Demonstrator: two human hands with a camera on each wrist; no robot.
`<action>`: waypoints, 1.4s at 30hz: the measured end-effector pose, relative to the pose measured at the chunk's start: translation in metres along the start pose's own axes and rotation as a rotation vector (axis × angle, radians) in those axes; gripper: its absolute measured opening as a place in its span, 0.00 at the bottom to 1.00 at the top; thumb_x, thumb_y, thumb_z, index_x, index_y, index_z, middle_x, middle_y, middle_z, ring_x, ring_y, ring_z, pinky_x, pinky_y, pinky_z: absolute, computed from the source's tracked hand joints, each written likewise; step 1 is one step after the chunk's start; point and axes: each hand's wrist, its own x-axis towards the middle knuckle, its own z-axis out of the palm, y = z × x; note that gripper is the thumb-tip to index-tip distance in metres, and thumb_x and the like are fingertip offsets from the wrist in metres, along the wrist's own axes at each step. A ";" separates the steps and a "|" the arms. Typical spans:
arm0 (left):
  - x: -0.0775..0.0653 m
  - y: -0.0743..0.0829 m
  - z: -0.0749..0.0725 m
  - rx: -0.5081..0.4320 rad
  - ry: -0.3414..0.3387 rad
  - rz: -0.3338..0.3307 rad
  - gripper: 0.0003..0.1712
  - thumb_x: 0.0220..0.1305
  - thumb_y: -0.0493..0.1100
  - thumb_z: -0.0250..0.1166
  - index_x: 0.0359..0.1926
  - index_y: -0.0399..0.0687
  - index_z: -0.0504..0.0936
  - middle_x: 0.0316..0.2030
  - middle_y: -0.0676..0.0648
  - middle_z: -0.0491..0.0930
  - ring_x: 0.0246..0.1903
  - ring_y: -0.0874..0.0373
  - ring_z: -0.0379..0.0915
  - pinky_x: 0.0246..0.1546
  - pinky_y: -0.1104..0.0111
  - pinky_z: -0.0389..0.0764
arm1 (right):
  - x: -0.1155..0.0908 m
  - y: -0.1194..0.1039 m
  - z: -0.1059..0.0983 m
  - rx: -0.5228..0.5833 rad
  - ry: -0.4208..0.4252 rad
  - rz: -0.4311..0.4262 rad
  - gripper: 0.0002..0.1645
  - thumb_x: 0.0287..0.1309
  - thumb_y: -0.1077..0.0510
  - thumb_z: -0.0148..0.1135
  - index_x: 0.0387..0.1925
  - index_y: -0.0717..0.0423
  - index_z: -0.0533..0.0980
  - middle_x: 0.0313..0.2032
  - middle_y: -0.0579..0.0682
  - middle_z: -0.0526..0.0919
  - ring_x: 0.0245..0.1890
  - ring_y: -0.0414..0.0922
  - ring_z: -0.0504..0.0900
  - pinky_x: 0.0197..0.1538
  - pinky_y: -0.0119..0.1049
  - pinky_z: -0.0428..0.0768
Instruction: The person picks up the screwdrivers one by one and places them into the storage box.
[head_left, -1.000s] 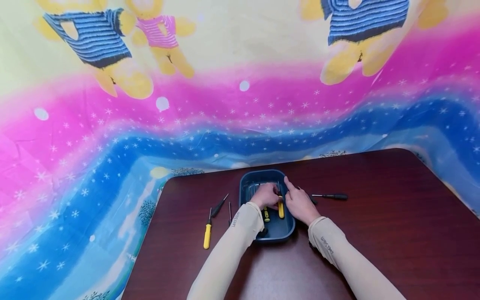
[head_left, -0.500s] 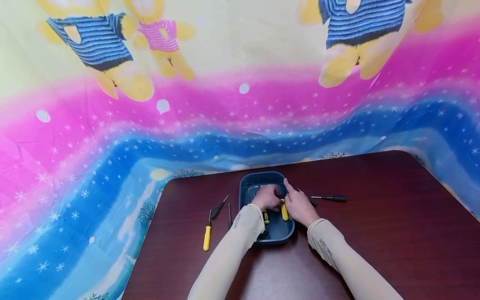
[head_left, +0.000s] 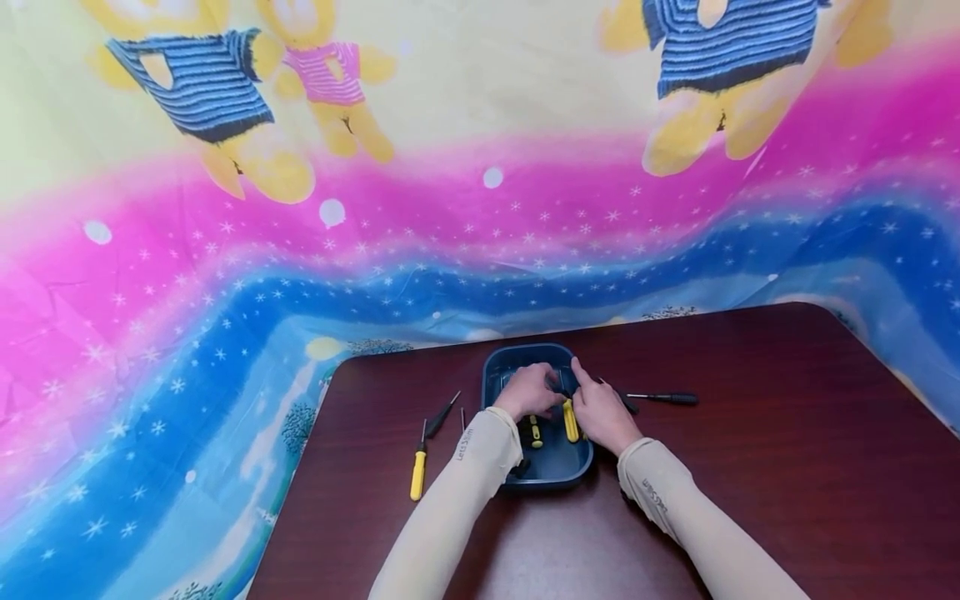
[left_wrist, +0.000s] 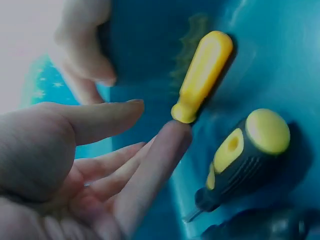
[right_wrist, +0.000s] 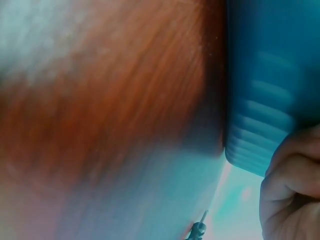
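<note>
A dark blue tray point(head_left: 553, 484) stands on the table with several screwdrivers in it. My left hand point(head_left: 528, 392) reaches inside, thumb and forefinger apart; in the left wrist view its forefinger tip is at the collar of a yellow-handled screwdriver point(left_wrist: 206, 75), seemingly touching it. That screwdriver lies by the tray's right wall, its shaft hidden from the left wrist view. Beside it lies a black-and-yellow screwdriver point(left_wrist: 235, 160), and a dark handle point(left_wrist: 265, 225) shows below. My right hand point(head_left: 603, 412) grips the tray's right side, with curled fingers point(right_wrist: 295, 175) outside the wall.
Left of the tray, a yellow-handled screwdriver point(head_left: 417, 475) and a dark-handled one point(head_left: 435, 423) lie on the brown table point(head_left: 787, 467). A metal shaft point(head_left: 462, 418) shows beside my left sleeve. On the right lies a black-handled screwdriver point(head_left: 675, 398). A printed cloth point(head_left: 450, 225) hangs behind.
The yellow-handled screwdriver in the tray has shifted right, toward the wall. My left hand has let go of it and its fingers have spread. My right hand keeps its place on the tray.
</note>
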 end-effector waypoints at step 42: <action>-0.146 -0.167 -0.031 0.270 0.412 -0.089 0.25 0.62 0.47 0.75 0.54 0.37 0.80 0.40 0.43 0.81 0.36 0.51 0.79 0.41 0.52 0.83 | -0.001 0.002 0.003 -0.006 0.021 0.017 0.39 0.77 0.59 0.41 0.84 0.48 0.44 0.22 0.52 0.76 0.15 0.46 0.77 0.27 0.37 0.80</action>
